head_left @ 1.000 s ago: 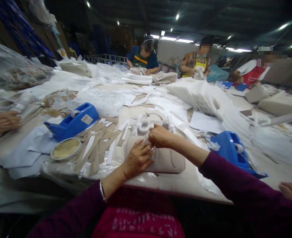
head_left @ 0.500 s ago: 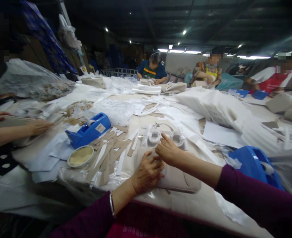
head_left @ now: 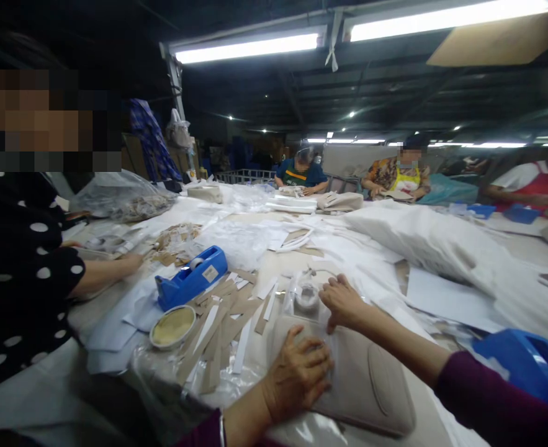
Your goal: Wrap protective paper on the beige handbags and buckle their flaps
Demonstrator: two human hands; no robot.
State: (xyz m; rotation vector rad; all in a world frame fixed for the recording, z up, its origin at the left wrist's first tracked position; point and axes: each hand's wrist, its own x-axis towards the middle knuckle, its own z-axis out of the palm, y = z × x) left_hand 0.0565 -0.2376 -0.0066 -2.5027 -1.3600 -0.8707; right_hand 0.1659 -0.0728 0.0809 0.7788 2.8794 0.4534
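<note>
A beige handbag (head_left: 371, 379) lies flat at the table's front, with a thin curved strap on its right part. At its far edge, clear plastic wraps a coiled ring-shaped part (head_left: 306, 297). My left hand (head_left: 299, 366) rests on the bag's left part, palm down and fingers spread. My right hand (head_left: 343, 302) is at the far edge, just right of that ring. Its fingers are curled and the thumb points down to the bag. Whatever lies under those fingers is hidden.
Left of the bag lie beige and white strips (head_left: 227, 316), a round tub of yellowish stuff (head_left: 173, 327) and a blue tape dispenser (head_left: 192, 277). Another blue dispenser (head_left: 525, 366) stands right. White foam sheets (head_left: 422, 242) spread behind. A co-worker in polka dots (head_left: 17, 267) is close on the left.
The view has tilted up and turned left. My right hand has shifted onto the bag's right ring, now hidden. My left hand lies flatter on the bag, with fingers more spread.
</note>
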